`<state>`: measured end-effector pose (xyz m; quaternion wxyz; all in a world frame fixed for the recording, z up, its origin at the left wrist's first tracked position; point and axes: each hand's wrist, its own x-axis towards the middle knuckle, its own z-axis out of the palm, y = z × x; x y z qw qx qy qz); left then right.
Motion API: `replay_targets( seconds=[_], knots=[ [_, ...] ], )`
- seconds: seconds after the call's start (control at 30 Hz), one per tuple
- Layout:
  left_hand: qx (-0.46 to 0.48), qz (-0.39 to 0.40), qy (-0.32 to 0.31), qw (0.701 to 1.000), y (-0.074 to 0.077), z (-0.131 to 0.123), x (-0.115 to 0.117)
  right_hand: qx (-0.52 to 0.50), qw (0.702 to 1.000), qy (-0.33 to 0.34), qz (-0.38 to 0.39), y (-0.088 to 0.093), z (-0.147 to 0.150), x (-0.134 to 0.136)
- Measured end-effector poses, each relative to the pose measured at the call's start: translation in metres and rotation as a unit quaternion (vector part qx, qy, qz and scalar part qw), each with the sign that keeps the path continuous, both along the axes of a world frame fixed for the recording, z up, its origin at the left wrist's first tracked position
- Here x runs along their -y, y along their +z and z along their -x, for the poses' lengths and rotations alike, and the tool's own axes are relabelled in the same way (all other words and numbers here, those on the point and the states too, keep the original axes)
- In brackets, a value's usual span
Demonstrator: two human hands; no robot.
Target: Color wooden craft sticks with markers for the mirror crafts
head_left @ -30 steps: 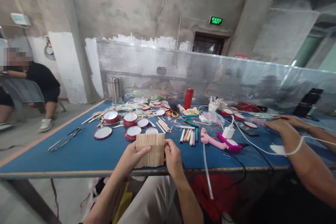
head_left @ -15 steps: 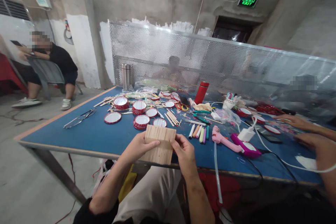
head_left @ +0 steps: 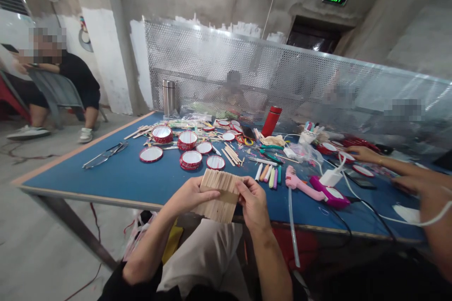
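Observation:
Both hands grip a squarish panel of thin wooden sticks point(head_left: 221, 202) set side by side, above my lap at the table's front edge. My left hand point(head_left: 192, 195) pinches its left side, the thumb lying across the front. At the upper right corner, my right hand point(head_left: 252, 197) holds the panel between thumb and fingers. Just beyond it on the blue table point(head_left: 116, 186) lie several round white discs with red rims, one of them a disc point(head_left: 215, 162) right behind the panel. Loose wooden sticks point(head_left: 232, 154) lie nearby.
Right of my hands are coloured markers point(head_left: 268, 175), a pink hot glue gun point(head_left: 305, 186) and a purple power strip point(head_left: 332, 195) with cables. A red bottle point(head_left: 271, 121) and a steel flask point(head_left: 169, 98) stand behind. A co-worker's hands point(head_left: 367, 155) reach in from the right.
The panel has tilted slightly, its top edge now showing more, and my right hand has shifted a little to the right. The co-worker's hand at the right has moved toward the red-rimmed discs.

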<state>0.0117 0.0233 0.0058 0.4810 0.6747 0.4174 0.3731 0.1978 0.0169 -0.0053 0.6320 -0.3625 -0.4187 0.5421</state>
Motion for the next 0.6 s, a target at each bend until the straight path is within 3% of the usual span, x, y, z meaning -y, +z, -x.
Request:
replay_targets(
  seconds=[0.27,0.6],
  knots=[
    [-0.002,-0.059,0.012,0.998,0.0023,0.0011,0.0022,0.002,1.000,-0.005,-0.011,0.0009,0.0022,-0.0046],
    [0.138,-0.016,0.204,0.969,-0.0062,-0.0028,-0.0021,0.150,0.984,0.078,-0.056,0.0047,0.0025,0.0037]
  ],
)
